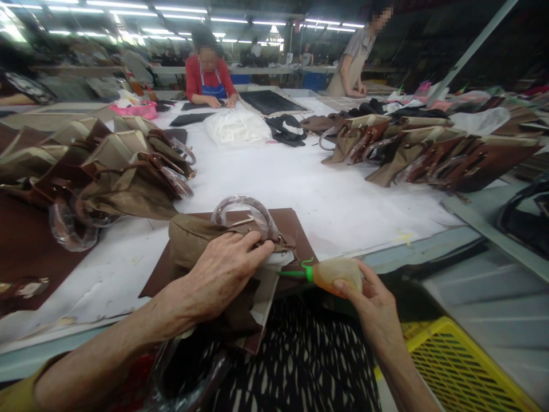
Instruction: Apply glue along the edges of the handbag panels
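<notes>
A brown handbag (189, 237) lies at the near edge of the white table, its plastic-wrapped handle (242, 203) standing up at the back. My left hand (227, 266) is closed on the bag's top edge near the handle, fingers bent over it. In my right hand (364, 286) is a soft bottle (337, 272) of amber liquid, gripped between thumb and fingers. Its green nozzle (295, 274) points left, with the tip at the bag's pale inner edge (268, 286). Whether any liquid comes out is too small to tell.
Brown bags (128, 171) crowd the left, and more (433, 149) stand at the right. A white plastic bundle (238, 127) and a pink basket (139, 109) lie farther back. Two people work beyond. A yellow crate (463, 366) sits low at the right.
</notes>
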{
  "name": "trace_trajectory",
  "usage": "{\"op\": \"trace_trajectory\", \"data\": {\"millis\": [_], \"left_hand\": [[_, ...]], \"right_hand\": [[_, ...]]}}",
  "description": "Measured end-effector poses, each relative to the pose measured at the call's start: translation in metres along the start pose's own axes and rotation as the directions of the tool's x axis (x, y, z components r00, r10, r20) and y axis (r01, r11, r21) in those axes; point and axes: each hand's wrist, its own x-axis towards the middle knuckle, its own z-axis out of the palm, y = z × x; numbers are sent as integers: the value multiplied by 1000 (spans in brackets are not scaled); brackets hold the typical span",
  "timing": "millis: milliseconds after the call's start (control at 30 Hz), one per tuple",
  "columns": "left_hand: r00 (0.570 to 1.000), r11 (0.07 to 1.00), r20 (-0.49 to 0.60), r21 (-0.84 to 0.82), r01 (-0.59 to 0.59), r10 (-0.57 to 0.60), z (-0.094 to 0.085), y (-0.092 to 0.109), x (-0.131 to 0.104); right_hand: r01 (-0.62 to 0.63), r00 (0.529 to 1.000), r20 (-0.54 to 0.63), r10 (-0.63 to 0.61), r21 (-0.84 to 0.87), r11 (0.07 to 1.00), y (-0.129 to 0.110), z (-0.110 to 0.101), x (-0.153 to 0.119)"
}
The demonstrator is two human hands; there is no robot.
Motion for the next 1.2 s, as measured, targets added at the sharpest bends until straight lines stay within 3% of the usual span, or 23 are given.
{"op": "trace_trajectory", "data": {"millis": [233,600,1200], "left_hand": [[1000,1000,22,-3,5,-5,-1,1,-1],[1000,1000,14,24,5,-5,-1,3,-1],[1000,999,5,53,-4,4,-1,3,-1]], "right_hand": [[56,998,10,-56,-2,998,-2,5,2],[-95,995,6,95,21,995,9,-3,-5],[-141,988,59,139,29,990,7,-6,-34]]}}
